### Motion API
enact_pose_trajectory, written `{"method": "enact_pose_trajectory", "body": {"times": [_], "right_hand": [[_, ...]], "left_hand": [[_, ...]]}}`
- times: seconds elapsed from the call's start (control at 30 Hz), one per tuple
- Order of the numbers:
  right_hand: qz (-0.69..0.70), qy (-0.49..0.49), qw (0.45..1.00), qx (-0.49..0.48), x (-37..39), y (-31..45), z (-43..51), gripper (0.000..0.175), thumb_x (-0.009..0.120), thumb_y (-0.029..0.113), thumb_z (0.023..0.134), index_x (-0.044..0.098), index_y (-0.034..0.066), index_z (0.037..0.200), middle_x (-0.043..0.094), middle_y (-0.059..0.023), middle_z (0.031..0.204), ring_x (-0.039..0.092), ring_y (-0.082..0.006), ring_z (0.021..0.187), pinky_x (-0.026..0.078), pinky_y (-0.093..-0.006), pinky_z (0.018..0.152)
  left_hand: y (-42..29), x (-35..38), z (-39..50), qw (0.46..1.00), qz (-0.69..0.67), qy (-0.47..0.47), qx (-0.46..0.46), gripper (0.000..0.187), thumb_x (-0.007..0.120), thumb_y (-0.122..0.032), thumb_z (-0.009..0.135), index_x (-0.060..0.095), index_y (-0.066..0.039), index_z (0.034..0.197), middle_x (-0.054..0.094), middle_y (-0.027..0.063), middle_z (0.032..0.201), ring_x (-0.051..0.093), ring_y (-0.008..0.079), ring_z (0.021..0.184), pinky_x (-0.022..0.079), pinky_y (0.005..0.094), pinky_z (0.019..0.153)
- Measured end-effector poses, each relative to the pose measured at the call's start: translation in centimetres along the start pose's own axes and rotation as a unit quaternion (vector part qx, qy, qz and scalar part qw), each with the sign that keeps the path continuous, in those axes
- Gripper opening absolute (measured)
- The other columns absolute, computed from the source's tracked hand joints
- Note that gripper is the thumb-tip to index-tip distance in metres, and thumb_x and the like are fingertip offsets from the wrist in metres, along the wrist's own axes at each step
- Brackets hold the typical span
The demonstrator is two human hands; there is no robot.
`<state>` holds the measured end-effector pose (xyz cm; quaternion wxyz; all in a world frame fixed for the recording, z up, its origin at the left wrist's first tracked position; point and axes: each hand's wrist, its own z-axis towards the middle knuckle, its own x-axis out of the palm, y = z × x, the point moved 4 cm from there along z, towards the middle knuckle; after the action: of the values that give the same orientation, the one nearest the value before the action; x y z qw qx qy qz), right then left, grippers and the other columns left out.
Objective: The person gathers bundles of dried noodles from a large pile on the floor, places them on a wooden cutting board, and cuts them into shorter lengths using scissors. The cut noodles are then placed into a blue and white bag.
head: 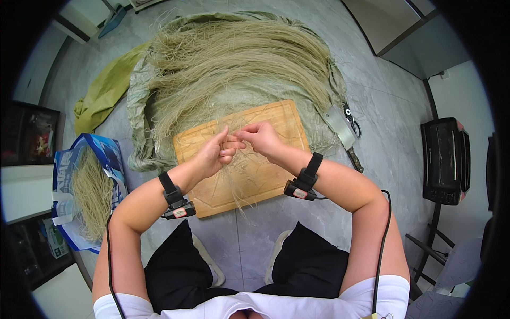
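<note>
Just above a wooden cutting board (275,175), my left hand (217,153) has its fingers curled, with a few thin dry strands (236,187) hanging below it. My right hand (261,137) pinches thumb to forefinger at the left fingertips; the strand ends there are too fine to make out fully. Loose bits of the same fibre lie scattered over the board. Beyond it, a large heap of long, pale, straw-coloured strands (247,52) is spread on a woven plastic sack (255,89). Both wrists wear black straps with small devices.
Right of the board lie a cleaver (340,127) and black-handled scissors (352,121). A blue bag (107,151) holding more strands (93,191) stands at left, near an olive-green cloth or sack (109,89). A toaster oven (444,161) sits at far right. My feet flank the board's near side.
</note>
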<state>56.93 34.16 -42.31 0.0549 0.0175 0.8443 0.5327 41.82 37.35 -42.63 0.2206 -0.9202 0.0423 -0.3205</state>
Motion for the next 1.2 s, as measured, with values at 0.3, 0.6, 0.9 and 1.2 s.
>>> {"method": "enact_pose_trajectory", "body": {"times": [0.3, 0.6, 0.9, 1.2], "right_hand": [[-0.284, -0.086, 0.897, -0.328, -3.6, 5.2, 4.0, 0.015, 0.068, 0.013, 0.084, 0.072, 0.0050, 0.097, 0.066, -0.0069, 0.084, 0.060, -0.0214, 0.072, 0.049, -0.0330, 0.065], [-0.390, 0.109, 0.729, -0.551, -1.3, 5.6, 8.5, 0.009, 0.067, 0.015, 0.085, 0.070, 0.0090, 0.091, 0.066, -0.0085, 0.100, 0.060, -0.0271, 0.103, 0.050, -0.0400, 0.089], [-0.298, -0.110, 0.858, -0.403, 1.4, 5.0, 10.6, 0.008, 0.059, 0.011, 0.087, 0.065, 0.0055, 0.090, 0.061, -0.0137, 0.084, 0.059, -0.0346, 0.085, 0.049, -0.0433, 0.074], [-0.406, 0.083, 0.769, -0.487, 1.3, 6.2, 9.2, 0.017, 0.063, 0.009, 0.086, 0.070, 0.0123, 0.101, 0.059, -0.0083, 0.107, 0.057, -0.0302, 0.096, 0.049, -0.0405, 0.084]], "left_hand": [[-0.2, -1.0, -2.1, 0.984, 0.153, 0.015, 0.088, 0.024, 0.050, -0.029, 0.103, 0.060, -0.007, 0.098, 0.048, -0.0056, 0.072, 0.030, 0.0022, 0.051, 0.021, 0.0183, 0.044], [-1.5, -3.5, -4.1, 0.983, 0.149, -0.035, 0.100, 0.022, 0.052, -0.029, 0.102, 0.058, -0.008, 0.097, 0.045, -0.0076, 0.067, 0.028, 0.0023, 0.051, 0.020, 0.0188, 0.044], [-0.6, -3.9, -4.7, 0.983, 0.145, -0.072, 0.091, 0.023, 0.052, -0.030, 0.102, 0.056, -0.009, 0.093, 0.042, -0.0074, 0.065, 0.030, 0.0034, 0.053, 0.021, 0.0201, 0.046], [-2.0, -4.3, -5.4, 0.953, 0.262, -0.096, 0.118, 0.025, 0.050, -0.031, 0.103, 0.058, -0.010, 0.092, 0.042, -0.0075, 0.065, 0.030, 0.0037, 0.052, 0.023, 0.0204, 0.047]]}}
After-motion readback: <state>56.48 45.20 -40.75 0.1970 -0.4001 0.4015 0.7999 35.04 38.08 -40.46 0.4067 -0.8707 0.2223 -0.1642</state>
